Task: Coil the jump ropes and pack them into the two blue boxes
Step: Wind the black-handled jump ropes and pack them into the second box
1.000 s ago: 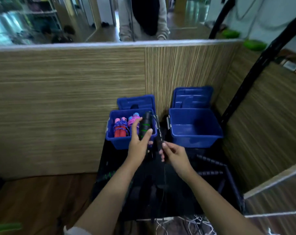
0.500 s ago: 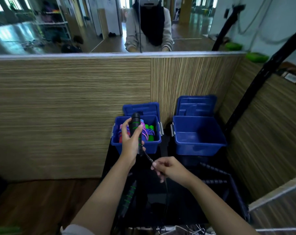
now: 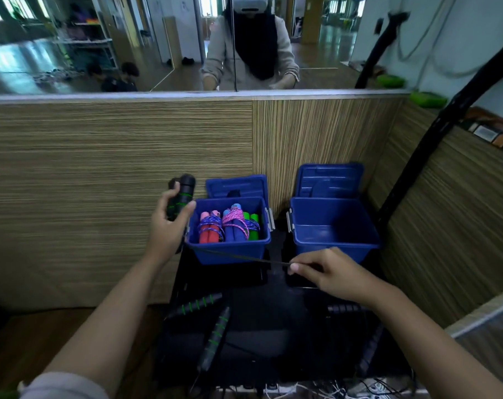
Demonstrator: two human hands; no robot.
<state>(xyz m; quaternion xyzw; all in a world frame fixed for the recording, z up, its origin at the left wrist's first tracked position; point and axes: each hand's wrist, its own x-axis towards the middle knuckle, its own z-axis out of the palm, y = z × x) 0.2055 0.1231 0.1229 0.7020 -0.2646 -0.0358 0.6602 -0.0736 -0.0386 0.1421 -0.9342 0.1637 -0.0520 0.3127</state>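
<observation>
Currently left hand grips a pair of black handles upright, left of centre frame. Right hand pinches the black cord, which runs taut between both hands across the front of the left blue box. That box holds three coiled ropes. Right blue box sits just beside it. More black handles lie on the dark counter, lower centre.

Mirrored gym hall, wooden floor
</observation>
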